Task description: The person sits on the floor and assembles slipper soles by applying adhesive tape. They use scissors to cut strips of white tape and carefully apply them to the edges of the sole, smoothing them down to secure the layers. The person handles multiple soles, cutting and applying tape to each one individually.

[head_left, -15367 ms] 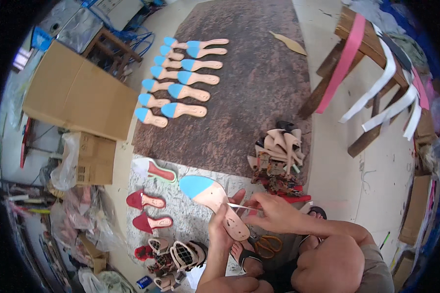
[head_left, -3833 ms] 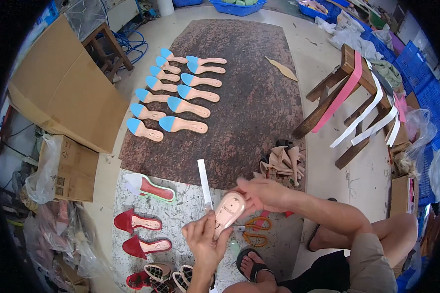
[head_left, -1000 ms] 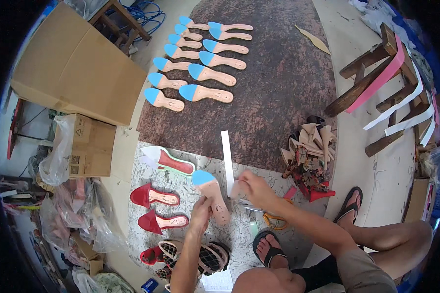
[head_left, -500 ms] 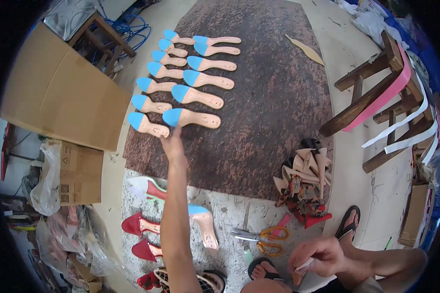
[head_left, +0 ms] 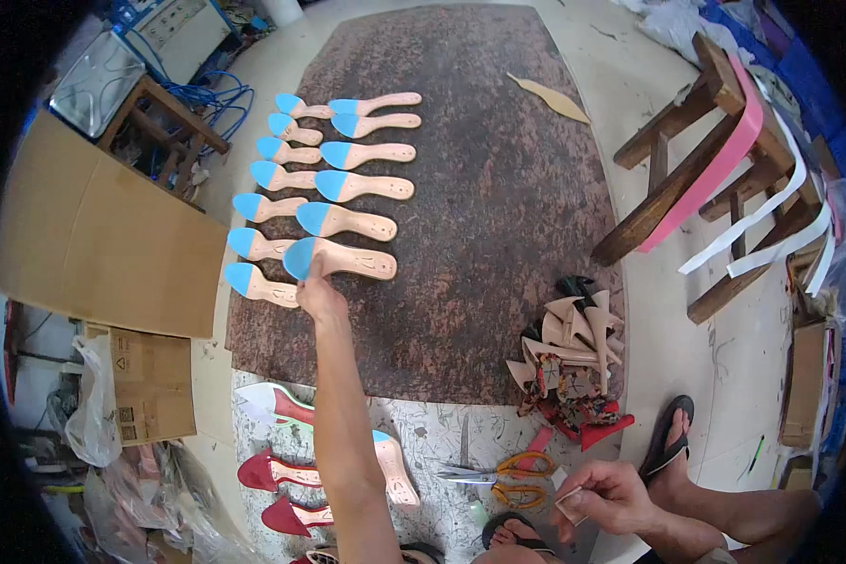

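My left hand [head_left: 321,293] reaches forward to the nearest shoe insole [head_left: 362,261] of the right-hand row. Its fingers close on the insole's near edge, beside the blue toe part. Beyond and to the left, several more blue-toed, pinkish-beige insoles [head_left: 352,185] lie in two rows, toes pointing left. Low on the right, my right hand [head_left: 611,498] pinches a small, flat, light piece [head_left: 571,501] between thumb and fingers; its exact kind is unclear. Close by that hand lie scissors with orange handles [head_left: 522,467]. My left forearm partly covers another insole [head_left: 397,470].
The insoles rest on a mottled brown mat [head_left: 498,254]. Beige heels [head_left: 569,334] and patterned pieces are heaped at its near right. Red shoe pieces [head_left: 268,470] lie left of my forearm. A wooden stool [head_left: 667,202] with hanging strips stands right, a cardboard sheet [head_left: 103,226] left.
The view has shifted, so the rows sit lower and further left. My left fingers have moved from the insole's near edge onto it. My right hand still holds the small piece.
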Demonstrator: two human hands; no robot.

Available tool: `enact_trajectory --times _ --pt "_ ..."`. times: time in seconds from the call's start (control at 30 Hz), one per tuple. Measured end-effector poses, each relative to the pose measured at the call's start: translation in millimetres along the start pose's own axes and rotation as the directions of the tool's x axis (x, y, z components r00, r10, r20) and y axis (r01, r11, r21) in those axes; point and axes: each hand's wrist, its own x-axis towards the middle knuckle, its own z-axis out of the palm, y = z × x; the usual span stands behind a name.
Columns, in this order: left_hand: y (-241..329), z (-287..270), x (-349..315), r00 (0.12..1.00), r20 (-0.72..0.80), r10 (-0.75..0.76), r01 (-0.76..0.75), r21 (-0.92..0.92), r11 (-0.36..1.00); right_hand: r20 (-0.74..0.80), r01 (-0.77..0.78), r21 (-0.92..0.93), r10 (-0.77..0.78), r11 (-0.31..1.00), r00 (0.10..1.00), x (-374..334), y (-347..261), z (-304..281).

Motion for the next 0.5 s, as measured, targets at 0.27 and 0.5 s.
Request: enact_trajectory --times 0.27,0.5 --pt "120 15 -184 0.978 0.201 0.059 -0.049 -0.057 0.997 0.091 0.089 0.023 -0.091 0.996 0.992 6 -12 27" --pt "169 -79 -342 0.945 0.004 -0.326 0.325 0.037 0.945 0.015 -0.026 -0.188 0.029 0.982 0.999 48 -30 71"
